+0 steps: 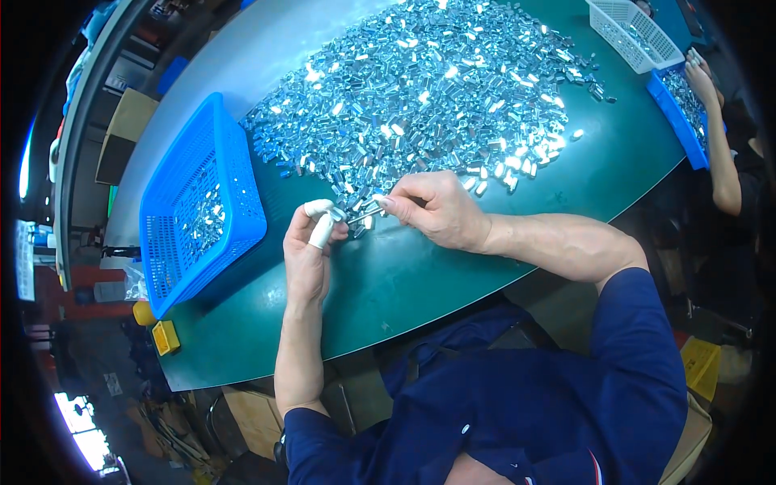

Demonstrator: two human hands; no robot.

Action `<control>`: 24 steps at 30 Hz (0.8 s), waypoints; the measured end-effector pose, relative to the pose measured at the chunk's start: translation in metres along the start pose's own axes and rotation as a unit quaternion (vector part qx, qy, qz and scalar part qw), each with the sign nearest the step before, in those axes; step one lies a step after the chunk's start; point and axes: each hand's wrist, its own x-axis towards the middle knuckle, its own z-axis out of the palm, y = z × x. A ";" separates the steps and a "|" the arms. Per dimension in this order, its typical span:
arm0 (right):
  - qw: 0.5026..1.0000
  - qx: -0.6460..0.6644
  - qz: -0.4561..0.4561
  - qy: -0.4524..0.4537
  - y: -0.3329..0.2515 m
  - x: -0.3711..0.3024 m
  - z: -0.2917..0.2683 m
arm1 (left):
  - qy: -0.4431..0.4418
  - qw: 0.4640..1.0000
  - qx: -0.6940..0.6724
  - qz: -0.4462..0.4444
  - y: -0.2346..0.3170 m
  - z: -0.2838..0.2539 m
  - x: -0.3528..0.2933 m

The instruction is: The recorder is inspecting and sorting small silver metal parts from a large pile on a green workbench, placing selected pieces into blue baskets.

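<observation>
My left hand (pixel 311 238), with white finger cots on its thumb and a finger, pinches a small shiny metal part (pixel 337 215) at the near edge of the pile. Opposite it, my right hand (pixel 436 212) grips a thin metal rod-like tool (pixel 366 215), its tip reaching to the part in my left fingers. A white cot also covers a right fingertip. What the tip touches is too small to make out. Just beyond both hands spreads a big heap of small silvery metal parts (pixel 420 97).
A blue plastic basket (pixel 234 214) with some metal parts stands at the left. A small yellow box (pixel 166 338) sits at the table's left edge. At the far right are a white basket (pixel 606 32), a blue basket (pixel 679 121) and another person's hand (pixel 702 79). The green table (pixel 388 303) curves toward me.
</observation>
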 end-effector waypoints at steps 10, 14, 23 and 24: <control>1.000 0.000 -0.011 0.029 0.003 0.002 0.000 | -0.026 0.999 -0.022 -0.031 0.000 0.012 -0.009; 1.000 0.001 -0.005 0.030 0.003 0.002 -0.001 | -0.014 1.000 -0.025 -0.005 -0.001 0.010 -0.008; 0.998 0.032 -0.035 0.048 0.001 0.001 -0.001 | -0.036 0.999 0.010 0.008 -0.005 0.017 -0.011; 0.997 0.038 -0.037 0.050 -0.001 0.001 -0.001 | -0.037 0.999 0.022 0.014 -0.005 0.018 -0.012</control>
